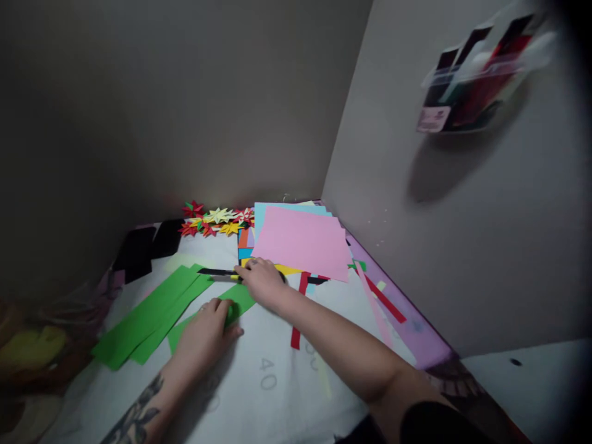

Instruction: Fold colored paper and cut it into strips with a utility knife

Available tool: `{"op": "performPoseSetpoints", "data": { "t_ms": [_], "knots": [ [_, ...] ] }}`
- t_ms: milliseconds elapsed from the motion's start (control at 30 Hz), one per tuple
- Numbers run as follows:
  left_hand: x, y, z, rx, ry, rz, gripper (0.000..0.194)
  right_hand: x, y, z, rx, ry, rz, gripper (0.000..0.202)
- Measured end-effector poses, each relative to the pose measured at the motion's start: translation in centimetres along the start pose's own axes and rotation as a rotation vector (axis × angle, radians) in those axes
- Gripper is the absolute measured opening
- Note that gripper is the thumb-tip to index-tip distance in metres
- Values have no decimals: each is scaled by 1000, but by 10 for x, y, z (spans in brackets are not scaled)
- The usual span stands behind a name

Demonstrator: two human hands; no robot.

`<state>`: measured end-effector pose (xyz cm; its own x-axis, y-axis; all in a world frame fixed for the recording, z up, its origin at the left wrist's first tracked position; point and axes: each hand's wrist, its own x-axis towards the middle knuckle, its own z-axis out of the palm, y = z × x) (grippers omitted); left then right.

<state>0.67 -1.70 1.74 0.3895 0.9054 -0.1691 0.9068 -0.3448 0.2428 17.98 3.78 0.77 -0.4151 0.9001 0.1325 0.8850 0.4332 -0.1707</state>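
Note:
My right hand (263,280) is closed on a pair of scissors (215,272) with dark blades pointing left; a bit of yellow shows by the fingers. My left hand (208,327) rests on a green paper strip (243,298), fingertips on the paper and thumb apart from them. Part of that strip is hidden under the hand. To the left, overlapping green paper strips (143,317) lie at a slant. Beyond my right hand is a stack topped by a pink paper sheet (303,240), with a light blue sheet (259,216) under it.
Folded paper stars (219,216) sit along the back wall. Two dark flat objects (136,246) lie at the back left. Red strips (296,330) and other scraps are scattered on the right. A wall-mounted clear holder (481,86) hangs at upper right. White sheeting (272,407) covers the table.

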Motion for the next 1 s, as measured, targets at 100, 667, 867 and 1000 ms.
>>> {"op": "performPoseSetpoints", "data": {
  "t_ms": [100, 667, 867, 1000],
  "knots": [
    [7, 7, 6, -43, -60, -77, 34, 27, -9, 8, -13, 5, -56, 29],
    [-2, 18, 21, -98, -50, -66, 27, -61, 158, -23, 42, 78, 487, 69],
    [-2, 18, 13, -185, -111, -78, 18, 4, 206, -30, 17, -55, 512, 81],
    [-4, 19, 14, -180, -86, -19, 10, 51, 223, -36, -8, -111, 502, 93]
  ]
}}
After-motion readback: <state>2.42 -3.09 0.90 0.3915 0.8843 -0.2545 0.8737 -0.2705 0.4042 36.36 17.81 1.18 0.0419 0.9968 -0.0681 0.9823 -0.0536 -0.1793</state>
